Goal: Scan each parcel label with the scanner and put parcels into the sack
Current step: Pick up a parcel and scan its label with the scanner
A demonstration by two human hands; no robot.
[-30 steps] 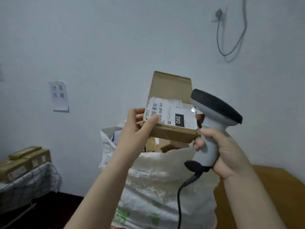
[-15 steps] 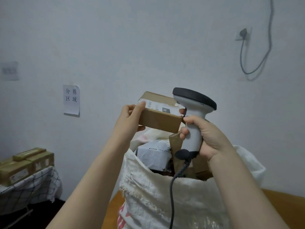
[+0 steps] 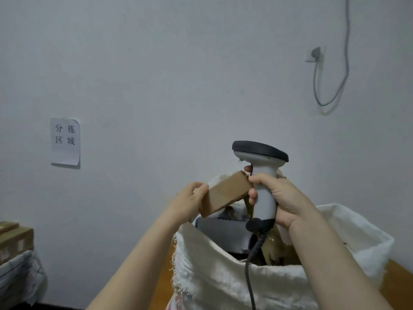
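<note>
My left hand (image 3: 190,201) grips the left end of a small brown cardboard parcel (image 3: 225,194), tilted with its right end higher, just above the mouth of the white woven sack (image 3: 234,285). Its label faces away and only a white sliver shows at the top edge. My right hand (image 3: 279,198) is wrapped round the handle of the grey scanner (image 3: 261,168), which stands upright right beside the parcel's right end, its cable hanging down in front of the sack. Inside the sack lie a grey bag parcel (image 3: 223,233) and brown boxes (image 3: 277,251).
A paper sign (image 3: 65,140) hangs on the white wall at the left. A wall socket with a grey cable (image 3: 316,55) is at the upper right. Cardboard boxes (image 3: 13,241) sit on a cloth-covered stand at the far left. A wooden surface (image 3: 400,278) lies behind the sack.
The parcel has dropped from in front of the scanner toward the sack's mouth and turned, so its label no longer faces me. Both hands have lowered with it.
</note>
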